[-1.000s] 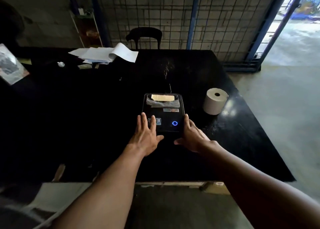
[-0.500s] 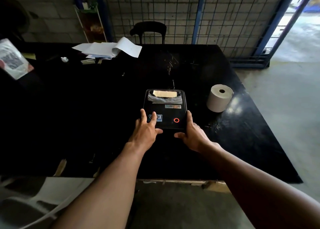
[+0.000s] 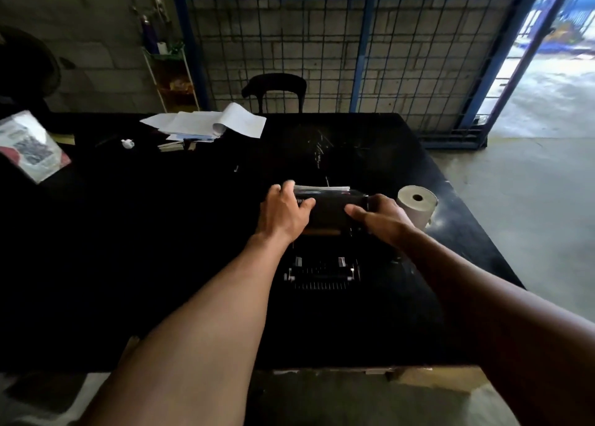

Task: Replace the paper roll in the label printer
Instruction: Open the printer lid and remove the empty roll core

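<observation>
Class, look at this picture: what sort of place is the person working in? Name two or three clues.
Probably a warehouse or workshop office. Clues: the bare block wall, the blue-framed wire mesh partition, and the concrete floor beside a black table with loose papers.

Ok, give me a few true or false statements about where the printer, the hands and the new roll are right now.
1. Both hands, left hand and right hand, grip the printer lid. True.
2. The printer is closed. False: the lid is raised, the inside exposed.
3. The paper roll stands on the table, right of the printer. True.
4. The right hand holds the paper roll. False: the roll stands untouched.
</observation>
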Tool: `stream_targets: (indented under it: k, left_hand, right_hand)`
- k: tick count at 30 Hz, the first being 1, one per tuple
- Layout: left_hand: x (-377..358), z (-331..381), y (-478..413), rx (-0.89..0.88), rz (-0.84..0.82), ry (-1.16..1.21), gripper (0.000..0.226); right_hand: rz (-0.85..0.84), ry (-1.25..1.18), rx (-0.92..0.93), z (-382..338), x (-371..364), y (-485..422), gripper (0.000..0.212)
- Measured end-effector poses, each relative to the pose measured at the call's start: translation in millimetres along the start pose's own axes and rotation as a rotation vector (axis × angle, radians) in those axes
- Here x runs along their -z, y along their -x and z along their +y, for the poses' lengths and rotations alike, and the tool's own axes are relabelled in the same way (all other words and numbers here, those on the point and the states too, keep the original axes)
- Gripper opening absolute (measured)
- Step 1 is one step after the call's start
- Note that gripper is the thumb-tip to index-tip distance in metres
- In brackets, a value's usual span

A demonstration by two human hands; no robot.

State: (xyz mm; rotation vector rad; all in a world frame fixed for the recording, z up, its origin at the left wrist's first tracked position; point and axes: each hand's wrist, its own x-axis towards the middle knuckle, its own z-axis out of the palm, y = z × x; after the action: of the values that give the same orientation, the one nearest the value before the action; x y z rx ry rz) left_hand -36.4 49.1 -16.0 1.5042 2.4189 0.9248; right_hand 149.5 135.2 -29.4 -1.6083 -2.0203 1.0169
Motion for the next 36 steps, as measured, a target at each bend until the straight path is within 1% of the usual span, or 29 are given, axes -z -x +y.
stream_targets:
  k: [2,4,5,7,10,12,14,16,18,21,23,24,25,26,27,28,29,30,31,32,33,36]
  left_hand:
    - [0.4,9.5,-9.6,0.151,0.097,0.163,0.054]
    - [1.1,13.1,-20.1,0.258,0.168,0.307,0.046]
    - [1.9,13.2,-26.5,0.303,0.177,0.372,0.044]
    - [2.4,10.9,-41.6,0.368,0.152,0.492,0.044]
    - [1.6,6.8,-63.1,0.374,0.047,0.597,0.052]
    - [0.7,6.3,-79.3,0.361,-0.006,0.626,0.056]
    - [-2.6,9.0,-91.9,0.368,-0.015,0.637,0.057]
    - [-8.9,10.6,-99.6,0.375,0.001,0.604,0.057]
    - [-14.5,9.1,-104.5,0.388,0.049,0.571,0.056]
    - [-22.1,3.0,-110.0,0.408,0.132,0.560,0.053]
    - [-29.9,-6.2,-105.6,0.458,0.250,0.544,0.044]
    - [-35.8,-13.4,-99.5,0.486,0.279,0.543,0.039]
    - [-42.4,-21.9,-91.5,0.504,0.250,0.533,0.038]
    - [-49.7,-31.0,-82.3,0.496,0.156,0.490,0.041]
    - [-57.6,-40.2,-72.8,0.455,0.015,0.392,0.046]
    - [-65.2,-48.9,-65.0,0.385,-0.143,0.254,0.052]
    - [-71.3,-55.1,-58.3,0.301,-0.286,0.106,0.059]
    - [-76.8,-59.3,-53.5,0.221,-0.388,-0.011,0.065]
    - [-81.5,-61.8,-50.6,0.160,-0.440,-0.082,0.067]
    - [-84.8,-62.5,-49.5,0.130,-0.444,-0.109,0.064]
    - [-87.0,-63.2,-50.4,0.121,-0.416,-0.108,0.058]
    - [-88.3,-65.7,-54.6,0.083,-0.338,-0.126,0.041]
  right_hand:
    - [0.066,-0.084,-0.019,-11.7,0.7,-9.6,0.039]
    - [0.135,-0.160,-0.052,-19.6,0.7,-20.1,0.038]
    - [0.177,-0.201,-0.077,-22.6,1.0,-27.0,0.038]
    - [0.243,-0.312,-0.143,-30.0,3.4,-43.6,0.036]
    - [0.250,-0.422,-0.192,-40.7,6.6,-70.5,0.041]
    - [0.223,-0.438,-0.199,-45.7,7.7,-87.9,0.045]
    - [0.164,-0.443,-0.211,-51.1,10.0,-100.5,0.045]
    - [0.130,-0.424,-0.230,-52.1,13.1,-111.1,0.044]
    - [0.135,-0.433,-0.253,-51.5,16.2,-121.0,0.044]
    - [0.196,-0.492,-0.289,-48.6,17.7,-132.3,0.047]
    - [0.291,-0.503,-0.292,-40.6,12.4,-128.5,0.039]
    - [0.332,-0.457,-0.306,-29.8,6.6,-124.2,0.034]
    - [0.333,-0.378,-0.325,-16.4,-1.4,-118.8,0.032]
    - [0.278,-0.288,-0.327,-1.1,-10.7,-111.7,0.029]
    - [0.170,-0.207,-0.297,13.2,-21.3,-102.4,0.025]
    - [0.013,-0.119,-0.241,23.7,-30.8,-92.0,0.023]
    - [-0.137,-0.009,-0.163,32.5,-38.7,-85.6,0.032]
    - [-0.238,0.117,-0.065,38.9,-45.5,-81.5,0.049]
    - [-0.283,0.226,0.020,44.0,-50.6,-80.3,0.061]
    - [-0.289,0.277,0.060,45.1,-53.0,-79.8,0.064]
    - [-0.278,0.275,0.066,44.1,-53.6,-80.6,0.061]
    - [-0.239,0.282,0.071,43.4,-52.1,-86.9,0.039]
